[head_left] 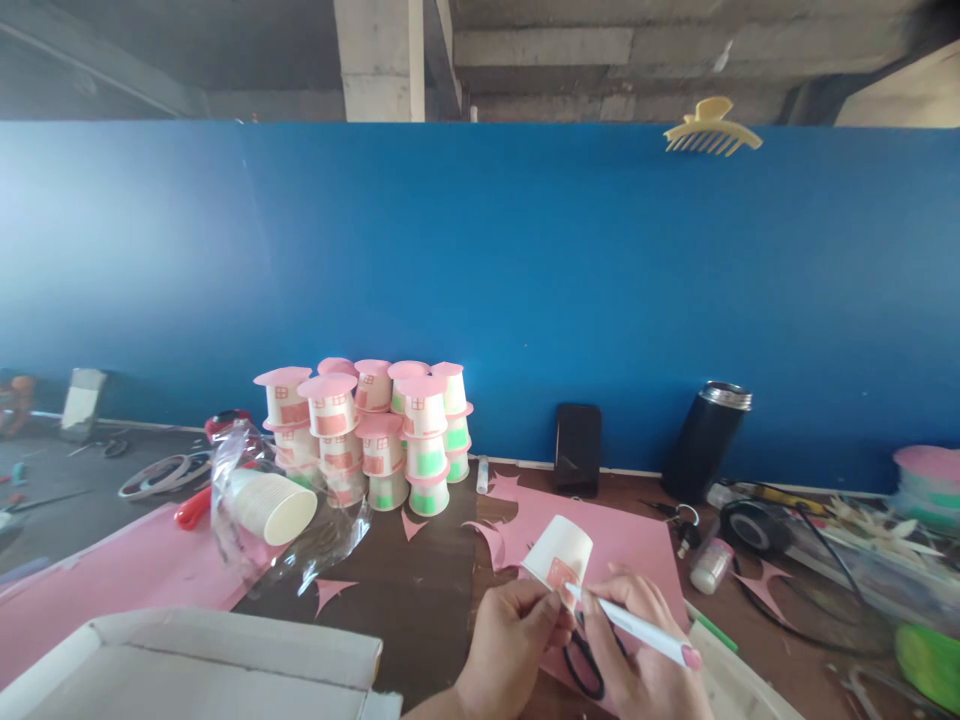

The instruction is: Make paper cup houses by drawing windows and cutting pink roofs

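Note:
A white paper cup (559, 548) is tilted in front of me, with a reddish-pink patch on its side. The fingers of my left hand (514, 640) are closed on the cup's lower edge. In my right hand (645, 640) is a white marker pen (634, 625) with a pink end, its tip at the coloured patch. Dark scissors (581, 665) lie partly hidden beneath my hands. Under the cup is a sheet of pink paper (630, 535) with cut-out edges.
Several stacked cups (334, 415) with pink paper tops stand left of centre. A sleeve of paper cups (274, 508) in clear plastic lies before them. A white box (225, 650) is at front left. A phone (577, 450) and a black flask (705, 440) stand by the blue partition (525, 250).

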